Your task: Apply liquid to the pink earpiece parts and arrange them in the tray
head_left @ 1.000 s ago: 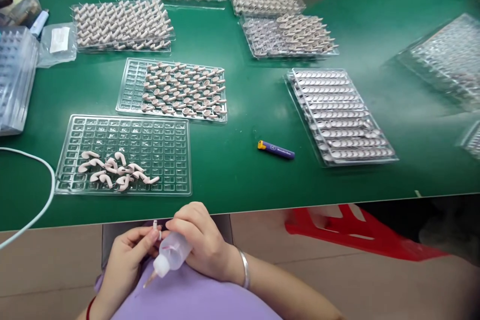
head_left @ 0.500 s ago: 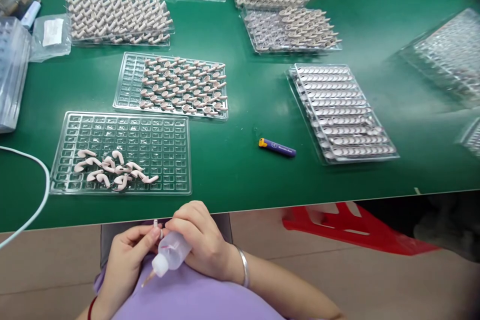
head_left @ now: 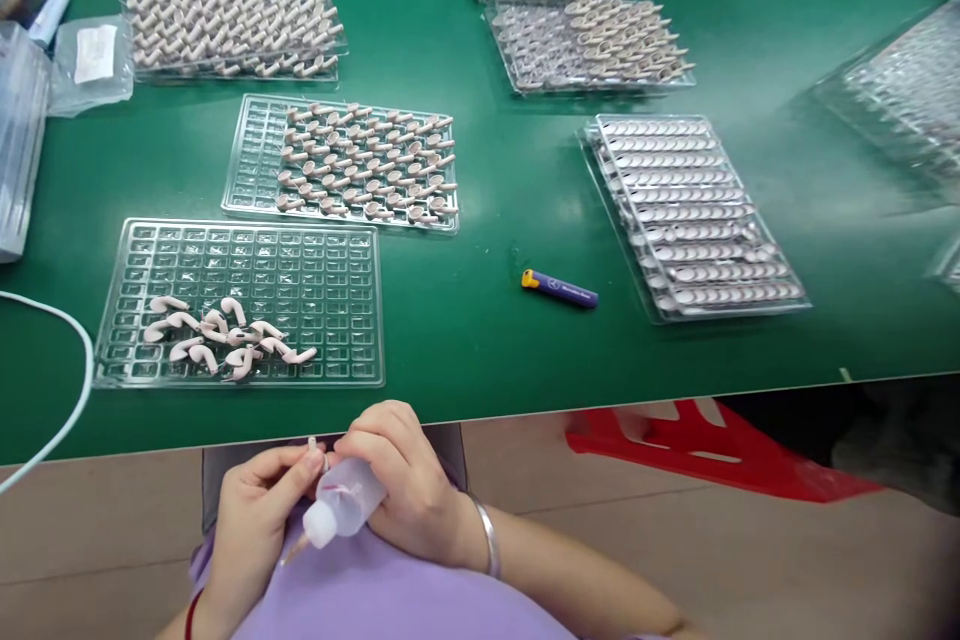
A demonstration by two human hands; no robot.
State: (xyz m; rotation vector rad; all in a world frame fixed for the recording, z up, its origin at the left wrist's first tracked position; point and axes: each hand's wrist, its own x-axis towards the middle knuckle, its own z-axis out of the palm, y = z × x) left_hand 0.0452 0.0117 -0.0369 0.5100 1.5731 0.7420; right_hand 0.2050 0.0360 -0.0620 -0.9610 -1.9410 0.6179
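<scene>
My left hand (head_left: 259, 510) pinches a small white earphone piece (head_left: 313, 443), its stem poking up between thumb and fingers. Wrapped in my right hand (head_left: 411, 480) is a translucent squeeze bottle (head_left: 354, 497) with a white cap and a thin tip that slants down toward my body. My right fingertips are close to the earphone piece; whether they touch it is hidden. Just beyond my hands, a clear tray (head_left: 349, 320) on the table carries a loose heap of pale earphones (head_left: 238, 335).
Behind it lies a tray of earphone parts in rows (head_left: 367, 165). A purple lighter (head_left: 562, 290) lies right of centre, before a stack of trays with white parts (head_left: 697, 215). A white cable (head_left: 79, 400) curves at the left. A red stool (head_left: 697, 450) is below the table edge.
The view has shifted slightly, so the trays and lighter sit a little differently in it. Both hands keep the same grip, with hardly any movement.
</scene>
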